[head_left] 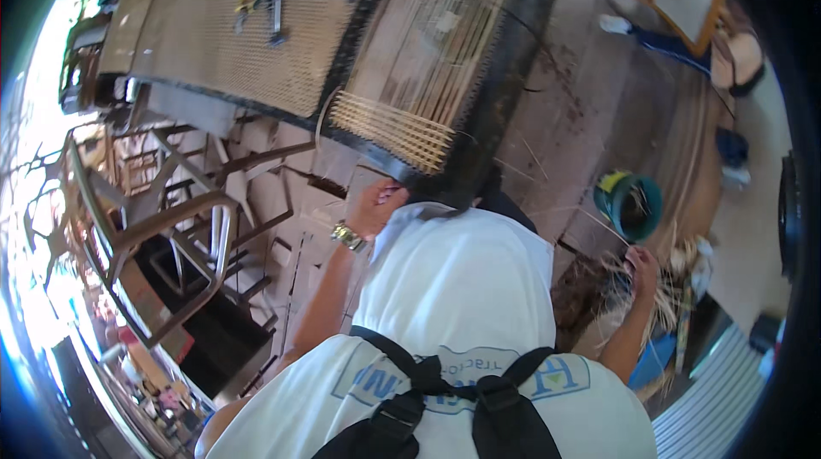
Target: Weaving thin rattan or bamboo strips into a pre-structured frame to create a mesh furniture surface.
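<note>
A dark wooden frame (513, 49) stretches away in front of me, strung lengthwise with pale cane strands. Woven cane (393, 130) fills its near end. Beside that near edge is my left hand (380, 207), wearing a metal watch, fingers curled; what they grip, if anything, is hidden. Out to the right, away from the frame, my right hand (643, 271) pinches a thin cane strand (609, 226) that runs up and left from the fingers. Loose cane strips (663, 309) lie around and beyond that hand.
A green bucket (620, 203) stands just past my right hand. Hand tools (278, 10) rest on the finished cane panel (291, 66) at the far left. Bare wooden chair frames (171, 228) crowd the left side. Another person's leg and foot (658, 36) show at the far right.
</note>
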Motion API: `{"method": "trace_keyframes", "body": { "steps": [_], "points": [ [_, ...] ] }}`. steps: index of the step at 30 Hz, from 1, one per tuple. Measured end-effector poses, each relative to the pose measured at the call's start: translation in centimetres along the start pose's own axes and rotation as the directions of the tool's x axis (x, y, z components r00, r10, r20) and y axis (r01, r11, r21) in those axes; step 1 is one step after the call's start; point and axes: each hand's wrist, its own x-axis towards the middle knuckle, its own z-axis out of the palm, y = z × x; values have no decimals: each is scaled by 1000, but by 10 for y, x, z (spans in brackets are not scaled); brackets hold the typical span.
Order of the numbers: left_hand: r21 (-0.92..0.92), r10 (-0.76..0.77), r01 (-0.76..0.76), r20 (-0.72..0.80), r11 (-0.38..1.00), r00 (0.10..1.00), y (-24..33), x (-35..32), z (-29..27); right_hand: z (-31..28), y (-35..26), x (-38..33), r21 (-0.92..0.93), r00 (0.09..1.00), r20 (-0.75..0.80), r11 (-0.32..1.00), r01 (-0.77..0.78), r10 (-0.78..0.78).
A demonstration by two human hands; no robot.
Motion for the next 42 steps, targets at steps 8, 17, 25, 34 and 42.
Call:
{"method": "trace_keyframes", "body": {
  "steps": [8, 17, 25, 34, 42],
  "points": [
    [14, -72, 73, -99, 997, 992, -7, -32, 10, 30, -35, 51, 704, 937, 20, 670, 235, -349],
    [120, -112, 129, -139, 984, 984, 19, -59, 33, 225, -145, 26, -260, 927, 211, 897, 358, -309],
    [219, -130, 107, 93, 970, 987, 118, -47, 119, 320, -110, -125, 108, 657, 712, 962, 249, -250],
    [583, 214, -213, 68, 784, 974, 105, -36, 127, 327, -109, -137, 90, 754, 635, 986, 144, -168],
    [301, 217, -113, -340, 947, 915, 127, -35, 107, 301, -130, -115, -25, 714, 683, 972, 233, -154]
  ]
}}
